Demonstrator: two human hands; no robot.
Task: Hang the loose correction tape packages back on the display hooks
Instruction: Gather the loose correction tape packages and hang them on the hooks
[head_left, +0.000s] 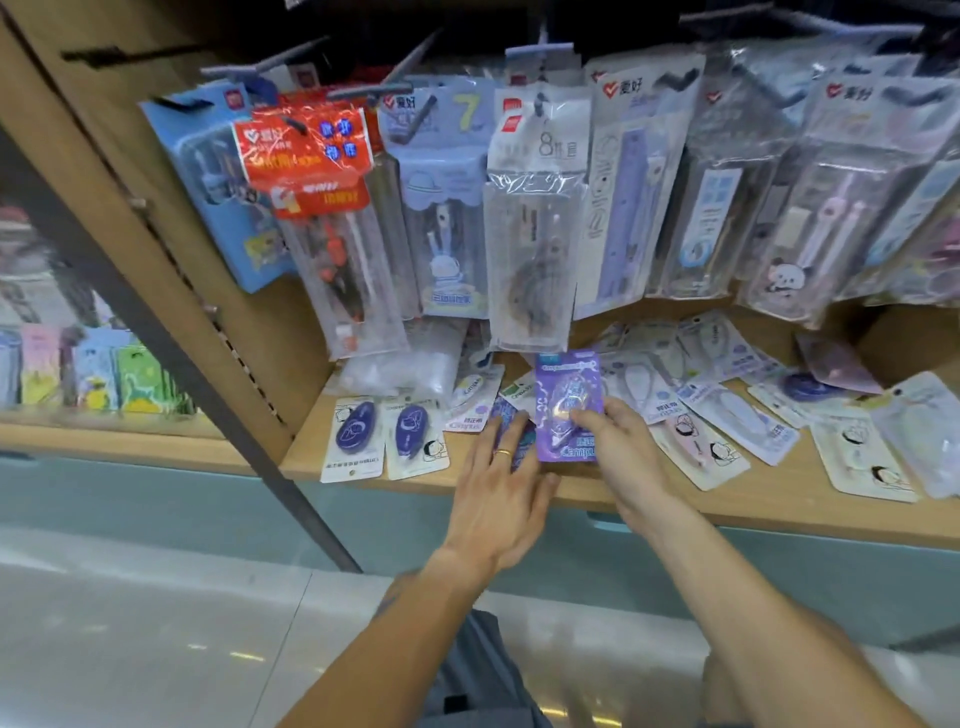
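Many loose correction tape packages lie scattered on the wooden shelf (649, 506). My right hand (621, 449) pinches a purple correction tape package (569, 387) and holds it tilted up off the shelf. My left hand (501, 486), with a ring on one finger, rests flat with straight fingers on a dark blue package (506, 413) just left of it. Two white packages with dark blue tape units (358, 434) (415, 431) lie at the left of the shelf. Display hooks (291, 60) stick out above, loaded with other stationery packs.
Compass and stationery sets in clear bags (530, 260) hang low over the back of the shelf. A dark metal post (171, 338) slants across the left. A wooden side panel (171, 218) bounds the shelf on the left. Pale floor below.
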